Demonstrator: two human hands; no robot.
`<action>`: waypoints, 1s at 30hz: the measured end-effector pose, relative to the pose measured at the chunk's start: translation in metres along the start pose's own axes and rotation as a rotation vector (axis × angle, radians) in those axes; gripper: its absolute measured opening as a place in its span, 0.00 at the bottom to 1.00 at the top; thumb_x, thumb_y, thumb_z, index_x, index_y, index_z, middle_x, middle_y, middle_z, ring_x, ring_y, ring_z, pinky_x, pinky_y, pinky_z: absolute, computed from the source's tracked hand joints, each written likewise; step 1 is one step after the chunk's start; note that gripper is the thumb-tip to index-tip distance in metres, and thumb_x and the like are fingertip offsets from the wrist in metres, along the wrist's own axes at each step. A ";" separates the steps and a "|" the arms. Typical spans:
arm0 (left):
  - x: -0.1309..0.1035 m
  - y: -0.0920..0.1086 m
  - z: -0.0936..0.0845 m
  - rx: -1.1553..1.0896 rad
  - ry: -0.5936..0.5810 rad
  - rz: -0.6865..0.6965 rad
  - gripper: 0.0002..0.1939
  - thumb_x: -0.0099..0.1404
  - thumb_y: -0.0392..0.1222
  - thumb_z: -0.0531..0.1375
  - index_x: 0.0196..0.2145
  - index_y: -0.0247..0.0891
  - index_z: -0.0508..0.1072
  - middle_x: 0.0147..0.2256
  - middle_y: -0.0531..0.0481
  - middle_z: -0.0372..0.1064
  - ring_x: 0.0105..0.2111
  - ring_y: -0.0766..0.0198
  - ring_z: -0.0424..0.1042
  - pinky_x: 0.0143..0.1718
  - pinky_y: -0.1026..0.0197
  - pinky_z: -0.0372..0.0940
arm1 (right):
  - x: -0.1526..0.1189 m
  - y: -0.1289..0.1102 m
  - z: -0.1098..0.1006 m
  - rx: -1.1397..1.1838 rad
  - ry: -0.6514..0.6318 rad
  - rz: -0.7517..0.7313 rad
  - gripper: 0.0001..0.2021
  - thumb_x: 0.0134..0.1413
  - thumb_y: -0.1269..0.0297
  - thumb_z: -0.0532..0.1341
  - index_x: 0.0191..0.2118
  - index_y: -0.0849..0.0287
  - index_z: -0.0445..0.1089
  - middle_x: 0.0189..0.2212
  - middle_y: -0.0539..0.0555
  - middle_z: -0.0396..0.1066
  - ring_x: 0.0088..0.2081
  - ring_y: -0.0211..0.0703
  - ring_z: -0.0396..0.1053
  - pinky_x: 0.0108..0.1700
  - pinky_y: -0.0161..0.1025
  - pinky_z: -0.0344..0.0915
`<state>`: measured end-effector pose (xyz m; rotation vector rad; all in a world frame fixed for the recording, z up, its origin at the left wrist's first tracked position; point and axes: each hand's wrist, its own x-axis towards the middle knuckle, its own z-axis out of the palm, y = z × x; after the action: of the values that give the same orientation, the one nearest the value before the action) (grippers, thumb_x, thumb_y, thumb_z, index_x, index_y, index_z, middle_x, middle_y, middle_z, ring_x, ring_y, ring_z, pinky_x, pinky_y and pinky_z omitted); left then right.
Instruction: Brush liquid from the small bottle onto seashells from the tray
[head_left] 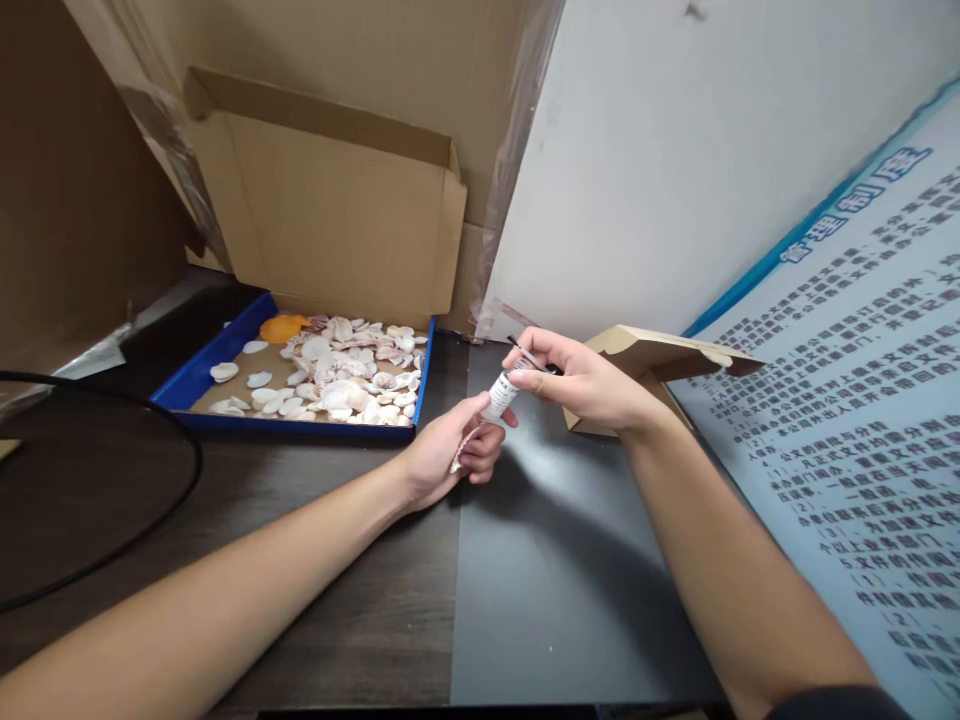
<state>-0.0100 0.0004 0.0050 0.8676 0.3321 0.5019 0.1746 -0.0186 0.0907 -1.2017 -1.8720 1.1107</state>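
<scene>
A small white bottle (500,397) with dark print on its label is tilted between my hands. My left hand (450,452) pinches its lower end between thumb and fingers. In the same hand, a ridged pale seashell (463,450) sits edge-on against the curled fingers. My right hand (577,380) is closed at the bottle's upper end, and a thin dark stem with a black part (553,369) shows at its fingers. Whether that black part is a cap cannot be made out. Left of my hands, a blue-edged box (292,430) holds many white and brownish seashells (345,375).
The cardboard lid (337,200) stands upright behind the shells. An open brown carton (660,350) sits beyond my right hand. A grey mat (540,600) covers the table's right part. A black cable (196,470) loops at left, and a printed blue poster (847,400) hangs at right.
</scene>
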 end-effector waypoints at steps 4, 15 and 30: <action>-0.002 0.002 -0.001 -0.121 0.032 -0.004 0.17 0.74 0.46 0.46 0.35 0.34 0.68 0.20 0.61 0.40 0.18 0.70 0.37 0.20 0.67 0.47 | 0.000 -0.001 -0.004 -0.104 0.058 0.021 0.12 0.63 0.53 0.61 0.39 0.58 0.67 0.28 0.47 0.65 0.30 0.37 0.61 0.34 0.37 0.57; -0.001 0.002 -0.003 -0.276 0.009 -0.067 0.14 0.69 0.42 0.48 0.32 0.33 0.70 0.21 0.58 0.43 0.18 0.70 0.41 0.20 0.67 0.50 | -0.023 -0.028 -0.023 -0.383 0.246 0.052 0.07 0.67 0.62 0.55 0.36 0.56 0.65 0.26 0.46 0.61 0.26 0.36 0.55 0.29 0.36 0.54; -0.002 -0.001 -0.001 -0.158 0.017 -0.084 0.14 0.69 0.43 0.49 0.31 0.33 0.68 0.22 0.59 0.41 0.19 0.71 0.39 0.21 0.66 0.47 | -0.024 -0.036 -0.022 -0.486 0.169 0.068 0.07 0.63 0.61 0.59 0.35 0.57 0.70 0.27 0.47 0.65 0.26 0.35 0.58 0.31 0.37 0.54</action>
<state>-0.0118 -0.0003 0.0034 0.6935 0.3383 0.4516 0.1884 -0.0422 0.1304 -1.5793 -2.0414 0.5736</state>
